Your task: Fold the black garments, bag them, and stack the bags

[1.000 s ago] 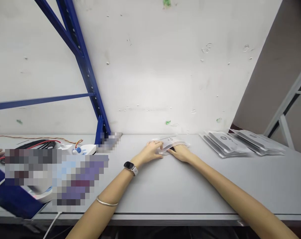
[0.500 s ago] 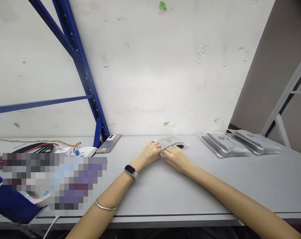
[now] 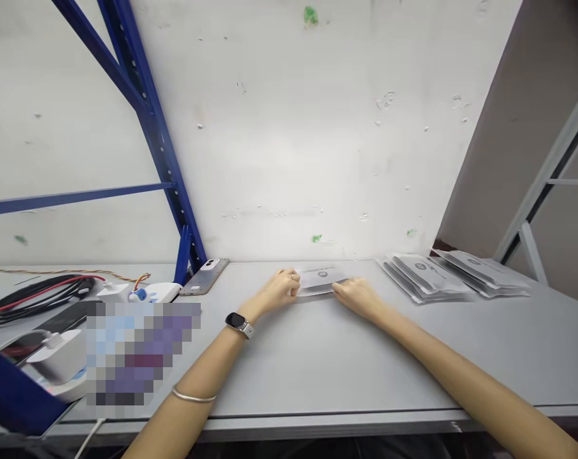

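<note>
A flat translucent bag [image 3: 316, 280] with grey print and a round logo lies on the grey table [image 3: 289, 363], near the wall. My left hand [image 3: 280, 290], with a ring and a watch on the wrist, pinches the bag's left edge. At the bag's lower right edge, my right hand [image 3: 356, 296] has its fingers curled closed on it. Two stacks of similar bags lie to the right, a nearer one [image 3: 427, 278] and a farther one [image 3: 484, 273].
A phone [image 3: 205, 276] lies by the blue metal post [image 3: 167, 140]. Coiled black and red cables [image 3: 40, 299], white chargers [image 3: 59, 360] and a power strip [image 3: 162, 292] fill the left side, beside a pixelated patch. A white wall [image 3: 289, 140] stands behind the table.
My hands have moved apart, to the two sides of the bag. Its printed face now shows flat between them, and the dark oval seen by my right hand is out of sight.
</note>
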Motion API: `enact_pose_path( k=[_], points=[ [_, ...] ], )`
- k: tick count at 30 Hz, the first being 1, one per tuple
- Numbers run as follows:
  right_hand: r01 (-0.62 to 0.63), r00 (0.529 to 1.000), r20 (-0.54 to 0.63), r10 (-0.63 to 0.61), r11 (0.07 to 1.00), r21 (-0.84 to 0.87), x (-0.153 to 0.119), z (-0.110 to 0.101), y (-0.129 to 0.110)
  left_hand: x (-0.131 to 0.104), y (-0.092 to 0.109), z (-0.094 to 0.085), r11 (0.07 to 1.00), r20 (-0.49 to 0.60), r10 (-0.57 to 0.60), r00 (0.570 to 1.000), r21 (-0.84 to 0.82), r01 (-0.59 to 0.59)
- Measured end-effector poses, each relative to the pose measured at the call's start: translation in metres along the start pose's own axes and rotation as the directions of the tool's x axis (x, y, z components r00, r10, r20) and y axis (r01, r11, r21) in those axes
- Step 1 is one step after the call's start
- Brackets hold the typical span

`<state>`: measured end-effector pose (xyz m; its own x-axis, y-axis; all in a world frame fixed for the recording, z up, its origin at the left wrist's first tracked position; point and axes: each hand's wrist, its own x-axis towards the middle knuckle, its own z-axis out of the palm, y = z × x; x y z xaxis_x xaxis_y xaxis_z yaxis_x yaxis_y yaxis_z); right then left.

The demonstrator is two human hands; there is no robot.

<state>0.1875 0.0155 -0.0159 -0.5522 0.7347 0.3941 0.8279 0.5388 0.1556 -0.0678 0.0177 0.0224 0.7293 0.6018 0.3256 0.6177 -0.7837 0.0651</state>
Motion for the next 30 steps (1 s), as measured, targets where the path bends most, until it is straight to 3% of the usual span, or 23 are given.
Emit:
enact_pose_path(
  k=[4,8,10,12,14,15,17,19,24,27,30],
  points=[
    [-0.08,0.996,0.034,0.081,0.996,-0.031,-0.022,-0.007,0.026,-0.002,-0.005,-0.004,0.995,0.025,-0.062,0.998,-0.07,0.064],
    [-0.094,0.992,0.078,0.095,0.996,-0.009,-0.044,-0.022,0.036,-0.007,-0.01,-0.012,0.985,0.084,-0.096,0.992,-0.133,0.107],
    [-0.073,0.985,0.161,0.056,0.992,0.101,-0.053,-0.037,0.034,-0.011,-0.01,-0.022,0.97,0.215,-0.106,0.971,-0.192,0.149],
    [-0.057,0.966,0.256,-0.014,0.962,0.267,-0.057,-0.055,0.029,-0.013,-0.005,-0.035,0.942,0.369,-0.104,0.924,-0.261,0.211],
    [-0.052,0.967,0.249,-0.055,0.914,0.402,-0.054,-0.068,0.023,-0.01,0.004,-0.044,0.916,0.391,-0.11,0.914,-0.317,0.246],
    [-0.05,0.979,0.2,-0.044,0.897,0.44,-0.049,-0.071,0.019,-0.006,0.01,-0.044,0.909,0.338,-0.123,0.933,-0.34,0.243],
    [-0.061,0.997,0.065,0.036,0.889,0.453,-0.034,-0.065,0.009,0.007,0.023,-0.034,0.906,0.163,-0.162,0.973,-0.367,0.212],
    [-0.115,0.993,0.018,0.118,0.904,0.412,-0.018,-0.046,-0.002,0.022,0.033,-0.011,0.919,0.023,-0.195,0.981,-0.345,0.191],
    [-0.2,0.971,0.194,0.136,0.909,0.366,0.005,0.009,-0.026,0.039,0.032,0.053,0.924,0.087,-0.239,0.967,-0.285,0.254],
    [-0.201,0.968,0.213,0.134,0.92,0.336,0.005,0.019,-0.03,0.035,0.023,0.067,0.922,0.12,-0.271,0.955,-0.252,0.293],
    [-0.21,0.962,0.239,0.133,0.919,0.335,0.004,0.016,-0.03,0.032,0.019,0.066,0.918,0.157,-0.255,0.954,-0.271,0.29]
  ],
)
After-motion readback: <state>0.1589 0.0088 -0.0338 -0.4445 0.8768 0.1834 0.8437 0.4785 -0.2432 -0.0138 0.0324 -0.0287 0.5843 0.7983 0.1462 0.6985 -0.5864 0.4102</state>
